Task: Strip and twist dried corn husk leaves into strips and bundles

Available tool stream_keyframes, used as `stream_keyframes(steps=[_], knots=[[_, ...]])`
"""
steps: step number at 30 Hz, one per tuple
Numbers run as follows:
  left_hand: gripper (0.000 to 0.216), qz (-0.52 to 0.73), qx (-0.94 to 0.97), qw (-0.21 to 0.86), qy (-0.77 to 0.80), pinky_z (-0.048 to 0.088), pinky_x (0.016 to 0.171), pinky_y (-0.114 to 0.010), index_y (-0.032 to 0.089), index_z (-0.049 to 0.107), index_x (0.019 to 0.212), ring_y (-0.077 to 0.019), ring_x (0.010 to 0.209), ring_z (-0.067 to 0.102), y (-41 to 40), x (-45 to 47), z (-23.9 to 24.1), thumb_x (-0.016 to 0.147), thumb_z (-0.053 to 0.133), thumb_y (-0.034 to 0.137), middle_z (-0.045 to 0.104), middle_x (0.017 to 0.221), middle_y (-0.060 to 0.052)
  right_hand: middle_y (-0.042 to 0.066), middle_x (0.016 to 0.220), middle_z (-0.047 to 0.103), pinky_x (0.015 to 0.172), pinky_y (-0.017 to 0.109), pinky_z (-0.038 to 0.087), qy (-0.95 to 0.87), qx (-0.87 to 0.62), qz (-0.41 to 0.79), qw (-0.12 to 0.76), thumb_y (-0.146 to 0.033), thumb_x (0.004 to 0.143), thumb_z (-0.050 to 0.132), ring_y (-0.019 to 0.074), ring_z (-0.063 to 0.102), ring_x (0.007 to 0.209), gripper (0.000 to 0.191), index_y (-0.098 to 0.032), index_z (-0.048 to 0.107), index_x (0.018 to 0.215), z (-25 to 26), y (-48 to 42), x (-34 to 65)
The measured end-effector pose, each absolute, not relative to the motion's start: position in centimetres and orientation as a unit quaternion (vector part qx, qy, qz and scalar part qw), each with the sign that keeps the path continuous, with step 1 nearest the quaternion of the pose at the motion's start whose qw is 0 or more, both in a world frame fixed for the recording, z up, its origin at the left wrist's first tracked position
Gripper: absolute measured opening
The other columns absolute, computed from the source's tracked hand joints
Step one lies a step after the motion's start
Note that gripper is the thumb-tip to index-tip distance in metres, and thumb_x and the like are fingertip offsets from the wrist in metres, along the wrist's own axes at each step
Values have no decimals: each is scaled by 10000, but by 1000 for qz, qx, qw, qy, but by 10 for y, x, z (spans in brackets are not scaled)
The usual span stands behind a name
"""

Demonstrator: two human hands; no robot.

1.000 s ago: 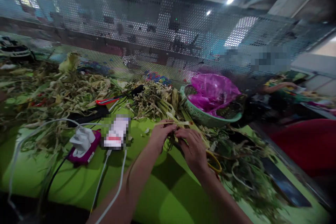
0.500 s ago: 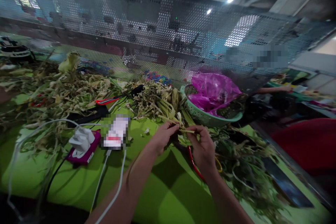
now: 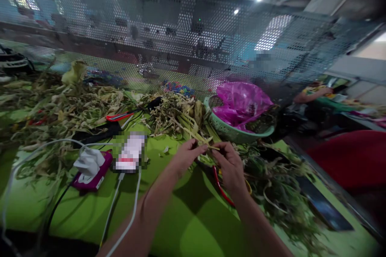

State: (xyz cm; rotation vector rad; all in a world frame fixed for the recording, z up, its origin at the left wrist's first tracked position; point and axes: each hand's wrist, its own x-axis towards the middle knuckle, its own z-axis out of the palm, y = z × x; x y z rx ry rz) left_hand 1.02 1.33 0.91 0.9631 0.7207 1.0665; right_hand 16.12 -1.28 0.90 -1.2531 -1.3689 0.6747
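My left hand point(image 3: 184, 156) and my right hand point(image 3: 230, 165) meet over a green table point(image 3: 193, 217), both pinched on a pale green plant stalk point(image 3: 201, 138) that slants up toward a heap of leaves. The fingers of each hand are closed on the stalk's near end. Under my right hand lies a tool with red and yellow handles point(image 3: 221, 190), partly hidden by the wrist.
A green basket point(image 3: 232, 131) with a pink plastic bag point(image 3: 243, 102) stands behind the hands. Dry leaves and stalks point(image 3: 75, 108) cover the far table. A phone point(image 3: 130, 156), a white charger on a magenta pack point(image 3: 89, 164) and cables lie left. A perforated metal screen point(image 3: 181, 36) backs the table.
My right hand rose from flat over the pile to a pinch on the stalk beside my left hand. The red-handled tool came into view beneath it.
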Motion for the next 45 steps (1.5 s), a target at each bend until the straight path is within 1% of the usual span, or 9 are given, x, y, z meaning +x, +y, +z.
stream_keyframes(steps=[4, 8, 15, 23, 29, 31, 33, 37, 45], knots=[[373, 484, 457, 668, 333, 442, 893, -295, 161, 674, 975, -171, 938, 595, 13, 12, 5, 755, 719, 459, 692, 1007, -58, -16, 764, 598, 686, 279, 395, -539, -526, 360, 551, -305, 751, 682, 175, 510, 732, 113, -224, 629, 810, 10, -12, 159], [404, 467, 498, 640, 353, 430, 961, -321, 165, 652, 1072, -195, 1037, 587, 12, 11, 3, 814, 654, 476, 685, 1102, -71, -16, 713, 589, 653, 260, 385, -504, -509, 428, 552, -263, 723, 680, 155, 492, 686, 74, -214, 625, 727, 9, -10, 157], [386, 452, 545, 602, 370, 424, 980, -350, 183, 655, 1109, -228, 1035, 599, 12, 13, 3, 825, 642, 445, 694, 1078, -76, -19, 646, 548, 552, 233, 376, -462, -493, 484, 556, -223, 637, 702, 131, 460, 598, 103, -202, 603, 652, 5, -7, 158], [305, 458, 572, 566, 378, 397, 991, -353, 203, 669, 1064, -256, 1072, 583, 9, 17, 9, 818, 644, 380, 692, 1117, -87, -1, 678, 597, 501, 239, 405, -496, -497, 469, 536, -305, 691, 698, 132, 495, 564, 142, -206, 597, 676, 5, -10, 155], [276, 475, 552, 585, 357, 388, 1017, -345, 199, 667, 1055, -234, 1086, 567, 10, 12, 12, 893, 519, 366, 688, 1101, -71, -15, 625, 568, 535, 280, 424, -593, -529, 353, 494, -306, 730, 636, 157, 496, 562, 103, -207, 614, 711, 4, -7, 158], [281, 473, 530, 605, 359, 388, 1023, -343, 198, 669, 1073, -231, 1099, 566, 10, 10, 13, 892, 519, 351, 687, 1116, -67, 8, 725, 629, 635, 318, 464, -648, -528, 238, 494, -246, 715, 627, 193, 557, 669, 89, -209, 646, 794, 5, -6, 160], [295, 469, 513, 618, 368, 389, 1022, -337, 195, 673, 1096, -227, 1101, 567, 11, 9, 13, 896, 511, 339, 683, 1140, -66, 43, 898, 668, 768, 368, 479, -696, -508, 121, 492, -182, 693, 635, 237, 596, 851, 222, -223, 662, 909, 6, -5, 162], [322, 459, 495, 629, 386, 420, 968, -322, 193, 694, 1092, -210, 1056, 578, 12, 9, 13, 907, 496, 367, 685, 1117, -63, 55, 1085, 671, 925, 437, 424, -770, -454, -10, 448, -147, 747, 645, 264, 585, 1051, 294, -282, 677, 1007, 10, -7, 166], [339, 472, 412, 725, 286, 446, 847, -300, 173, 710, 1006, -182, 902, 608, 12, 11, 9, 789, 662, 429, 697, 953, -63, 29, 1045, 730, 876, 440, 424, -792, -429, -74, 429, -212, 833, 637, 255, 642, 965, 152, -314, 723, 907, 14, -14, 164]])
